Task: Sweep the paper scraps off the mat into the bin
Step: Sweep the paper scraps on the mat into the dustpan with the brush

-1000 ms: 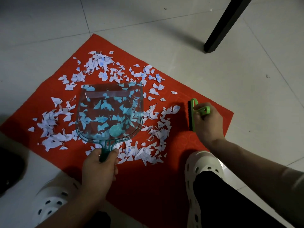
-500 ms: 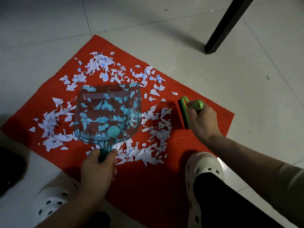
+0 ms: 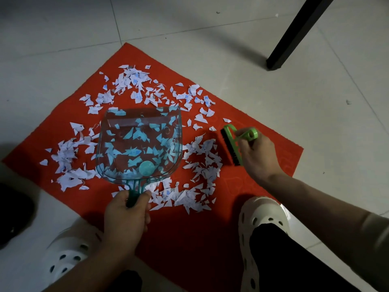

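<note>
A red mat (image 3: 210, 228) lies on the tiled floor, strewn with white paper scraps (image 3: 134, 81). My left hand (image 3: 126, 218) grips the handle of a clear teal dustpan (image 3: 139, 142), which lies over the mat's middle with scraps showing through it. My right hand (image 3: 257, 154) holds a green brush (image 3: 231, 146) with dark bristles, set on the mat just right of a scrap cluster (image 3: 205, 163). No bin is in view.
A black table leg (image 3: 294, 36) stands on the floor at the upper right. My feet in white clogs (image 3: 261, 220) rest at the mat's near edge, the other clog (image 3: 63, 251) at lower left. A dark object (image 3: 12, 216) sits at the left edge.
My right hand has moved the brush leftward across the mat toward the scraps beside the dustpan. The dustpan and left hand have stayed about where they were.
</note>
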`<act>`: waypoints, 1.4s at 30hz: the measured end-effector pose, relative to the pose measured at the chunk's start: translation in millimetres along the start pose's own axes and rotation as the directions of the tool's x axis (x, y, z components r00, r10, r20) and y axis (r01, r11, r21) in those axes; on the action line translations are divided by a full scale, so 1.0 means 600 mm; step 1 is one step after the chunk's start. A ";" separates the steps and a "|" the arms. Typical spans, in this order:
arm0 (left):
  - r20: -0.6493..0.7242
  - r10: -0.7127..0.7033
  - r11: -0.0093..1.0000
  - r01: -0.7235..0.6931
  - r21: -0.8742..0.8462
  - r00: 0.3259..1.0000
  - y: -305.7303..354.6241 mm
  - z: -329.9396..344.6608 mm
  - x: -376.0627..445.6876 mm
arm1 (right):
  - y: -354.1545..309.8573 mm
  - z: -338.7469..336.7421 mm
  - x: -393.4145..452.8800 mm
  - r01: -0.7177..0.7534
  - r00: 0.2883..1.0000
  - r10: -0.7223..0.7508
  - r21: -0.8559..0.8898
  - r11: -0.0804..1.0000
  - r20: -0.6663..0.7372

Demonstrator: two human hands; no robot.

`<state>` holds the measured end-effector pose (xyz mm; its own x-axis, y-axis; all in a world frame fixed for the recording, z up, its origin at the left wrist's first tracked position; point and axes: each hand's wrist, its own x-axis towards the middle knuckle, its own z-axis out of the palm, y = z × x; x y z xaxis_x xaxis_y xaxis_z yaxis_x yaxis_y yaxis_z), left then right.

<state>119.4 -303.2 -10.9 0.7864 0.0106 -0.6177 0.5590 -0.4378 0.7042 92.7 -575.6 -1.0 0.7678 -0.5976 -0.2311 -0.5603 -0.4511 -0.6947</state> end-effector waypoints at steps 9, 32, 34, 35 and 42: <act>0.014 0.007 1.000 -0.007 0.016 1.000 -0.001 0.001 -0.001 | 0.001 0.019 -0.016 0.020 0.994 -0.013 -0.057 0.998 0.110; 0.004 0.002 1.000 -0.002 0.002 1.000 0.003 0.002 -0.001 | -0.011 0.014 0.005 0.093 0.996 -0.093 -0.023 0.995 -0.010; 0.001 -0.002 1.000 0.002 -0.003 1.000 0.003 0.001 -0.001 | -0.005 0.007 0.017 0.068 0.995 -0.072 -0.057 0.996 -0.070; 0.002 -0.005 1.000 0.005 -0.006 1.000 0.004 0.001 -0.001 | -0.001 0.005 0.020 0.055 0.995 -0.061 -0.073 0.996 -0.081; 0.004 -0.006 1.000 0.006 0.008 1.000 0.004 0.000 0.001 | 0.006 0.018 0.003 0.056 0.997 -0.050 -0.111 0.992 0.057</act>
<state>121.3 -304.5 -9.8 0.7821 0.0095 -0.6230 0.5613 -0.4450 0.6978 95.7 -571.1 -11.3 0.8113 -0.5353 -0.2349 -0.5473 -0.5545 -0.6269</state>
